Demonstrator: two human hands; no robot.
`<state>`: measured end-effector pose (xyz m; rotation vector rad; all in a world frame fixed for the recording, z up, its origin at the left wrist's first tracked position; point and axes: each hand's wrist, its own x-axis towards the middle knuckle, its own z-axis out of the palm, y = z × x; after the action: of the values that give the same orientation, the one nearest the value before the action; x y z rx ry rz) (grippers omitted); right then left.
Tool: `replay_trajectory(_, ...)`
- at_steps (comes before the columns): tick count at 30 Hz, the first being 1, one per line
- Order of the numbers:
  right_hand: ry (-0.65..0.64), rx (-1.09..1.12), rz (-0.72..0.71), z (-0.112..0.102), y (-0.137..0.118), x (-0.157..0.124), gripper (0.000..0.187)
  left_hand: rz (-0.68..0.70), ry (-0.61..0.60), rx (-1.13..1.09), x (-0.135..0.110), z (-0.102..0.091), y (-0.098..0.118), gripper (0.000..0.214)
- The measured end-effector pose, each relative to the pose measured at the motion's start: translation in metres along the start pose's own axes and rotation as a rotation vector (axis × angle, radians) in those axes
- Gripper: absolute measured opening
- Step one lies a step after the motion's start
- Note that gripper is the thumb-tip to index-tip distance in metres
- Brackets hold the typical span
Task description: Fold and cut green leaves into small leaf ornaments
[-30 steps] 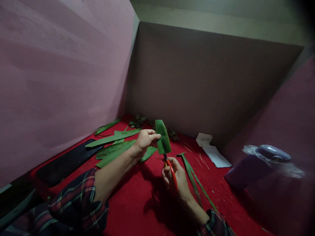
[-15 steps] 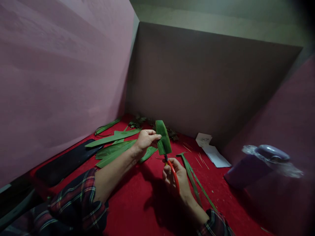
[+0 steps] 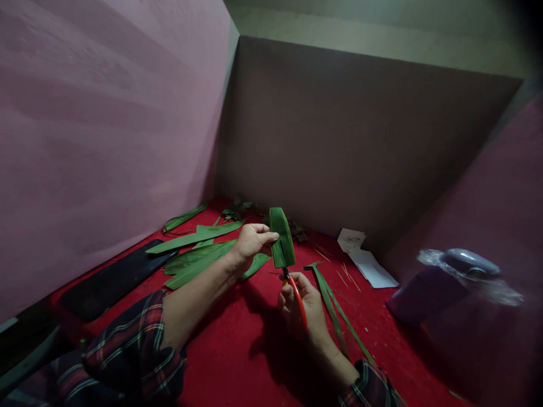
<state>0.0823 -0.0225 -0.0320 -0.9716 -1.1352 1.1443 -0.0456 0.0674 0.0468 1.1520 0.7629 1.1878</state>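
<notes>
My left hand (image 3: 255, 242) pinches a cut piece of green leaf (image 3: 285, 240) by its left edge, holding it upright above the red cloth. In my right hand (image 3: 305, 305) is a pair of scissors (image 3: 298, 297) with orange-red handles. The scissors' dark blades meet the lower edge of the leaf piece, and their tips are hidden by it. Long green leaves (image 3: 203, 263) lie under and beyond my left forearm. Thin leaf strips (image 3: 328, 299) rest to the right of my right hand.
On the red cloth (image 3: 224, 350) a dark flat tray-like board (image 3: 114, 282) lies at left. White papers (image 3: 373, 268), thin sticks (image 3: 348, 277) and a purple container (image 3: 436, 288) with clear plastic stand at right. Small leafy sprigs (image 3: 235, 210) sit near the back wall (image 3: 339, 141).
Both hands keep their grip and stay almost in place. The scissors' handles look slightly closer together; the leaf piece has barely shifted.
</notes>
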Motion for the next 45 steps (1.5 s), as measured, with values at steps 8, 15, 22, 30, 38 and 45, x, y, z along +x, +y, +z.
replay_trajectory(8, -0.030, -0.073, -0.028, 0.0009, -0.0033, -0.0009, 0.055, -0.025, -0.027, -0.017, 0.0011, 0.0017, -0.0032, 0.019)
replay_trajectory(15, 0.006, -0.064, -0.042, -0.0007, -0.0041, -0.0026, 0.038, -0.033, -0.029, -0.022, 0.0001, 0.0036, -0.0034, 0.020)
replay_trajectory(22, 0.040, -0.078, -0.043, 0.0016, -0.0035, -0.0030, 0.035, -0.040, -0.039, -0.038, -0.0006, 0.0039, -0.0043, 0.020)
replay_trajectory(30, 0.018, -0.138, -0.056, 0.0006, -0.0017, -0.0007, 0.045, -0.053, -0.074, -0.043, -0.0023, 0.0041, -0.0054, 0.019)
replay_trajectory(38, -0.001, -0.100, -0.049, 0.0010, -0.0081, -0.0027, 0.044, -0.096, -0.072, -0.045, -0.0041, 0.0074, -0.0066, 0.020)
replay_trajectory(45, 0.079, -0.105, -0.055, -0.0008, -0.0059, -0.0011, 0.046, -0.091, -0.056, -0.051, -0.0049, 0.0090, -0.0070, 0.017)
